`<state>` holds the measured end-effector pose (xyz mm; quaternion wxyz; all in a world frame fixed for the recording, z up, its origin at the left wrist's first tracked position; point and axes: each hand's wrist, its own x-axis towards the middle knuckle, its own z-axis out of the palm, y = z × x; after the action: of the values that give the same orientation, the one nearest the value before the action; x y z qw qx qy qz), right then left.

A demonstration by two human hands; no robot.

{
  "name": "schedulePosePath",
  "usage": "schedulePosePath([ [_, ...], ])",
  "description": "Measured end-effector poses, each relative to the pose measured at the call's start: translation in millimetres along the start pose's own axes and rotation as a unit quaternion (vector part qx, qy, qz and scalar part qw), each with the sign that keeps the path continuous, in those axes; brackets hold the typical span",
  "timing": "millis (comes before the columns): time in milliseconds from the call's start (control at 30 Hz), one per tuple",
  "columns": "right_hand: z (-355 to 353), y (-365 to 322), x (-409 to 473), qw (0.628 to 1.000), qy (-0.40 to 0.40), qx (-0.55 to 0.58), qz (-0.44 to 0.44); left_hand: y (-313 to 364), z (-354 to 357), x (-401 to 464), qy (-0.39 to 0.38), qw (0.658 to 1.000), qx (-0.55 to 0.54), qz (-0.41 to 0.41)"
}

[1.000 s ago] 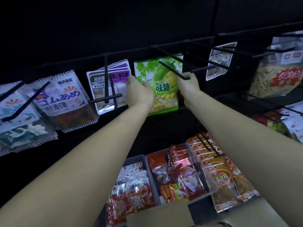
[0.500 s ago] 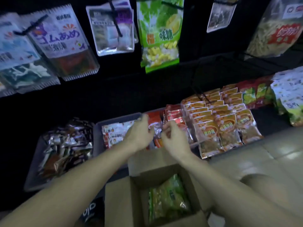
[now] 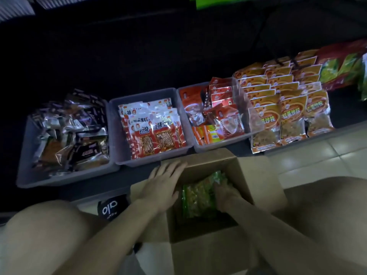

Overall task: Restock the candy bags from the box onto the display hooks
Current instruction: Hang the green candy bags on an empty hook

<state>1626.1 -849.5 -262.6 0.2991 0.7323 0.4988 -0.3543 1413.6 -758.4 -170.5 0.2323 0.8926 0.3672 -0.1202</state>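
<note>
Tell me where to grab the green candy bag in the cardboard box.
Pinch the green candy bag by its near short edge, coming straight down. It lies flat, the cardboard box walls block the sides, and the right hand covers its right edge.

Bare forearms and knees, no sleeves, thin ring [image 3: 168,171] on left hand [image 3: 161,185]

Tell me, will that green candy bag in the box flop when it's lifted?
Probably. The green plastic candy bag looks thin and lumpy with loose pieces, so it would likely sag. Its glossy film may be slippery. The right hand reaches onto it inside the brown cardboard box, so it seems light.
</note>
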Motion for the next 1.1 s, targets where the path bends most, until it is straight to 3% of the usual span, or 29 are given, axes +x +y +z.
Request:
schedulePosePath([
  [133, 1.6, -6.8, 9.3, 0.997, 0.073, -0.01, 0.002, -2.2, 5.9, 6.8, -0.002, 1.0, -0.002, -0.004],
  [300, 0.3, -1.6, 29.5, 0.999, 0.032, 0.016, 0.01, -2.9, 1.6, 10.4, 0.008, 1.0, -0.013, -0.007],
  [500, -1.2, 2.2, 50.5, 0.996, 0.07, 0.051, 0.026, -8.2, 9.1, 13.8, 0.022, 1.0, -0.009, -0.001],
  [800, -4.0, 1.5, 57.8, 0.997, -0.014, -0.063, -0.036, -10.0, 12.6, 16.8, 0.025, 1.0, 0.011, -0.004],
  [967, -16.3, -1.9, 39.9, 0.995, 0.065, 0.078, -0.005, -13.2, 13.1, 17.5, 0.004, 1.0, 0.019, -0.003],
  [1100, -36.2, -9.2, 3.5, 0.973, 0.07, 0.204, -0.085, -8.3, 4.3, 12.5, -0.03, 1.0, -0.007, -0.004],
])
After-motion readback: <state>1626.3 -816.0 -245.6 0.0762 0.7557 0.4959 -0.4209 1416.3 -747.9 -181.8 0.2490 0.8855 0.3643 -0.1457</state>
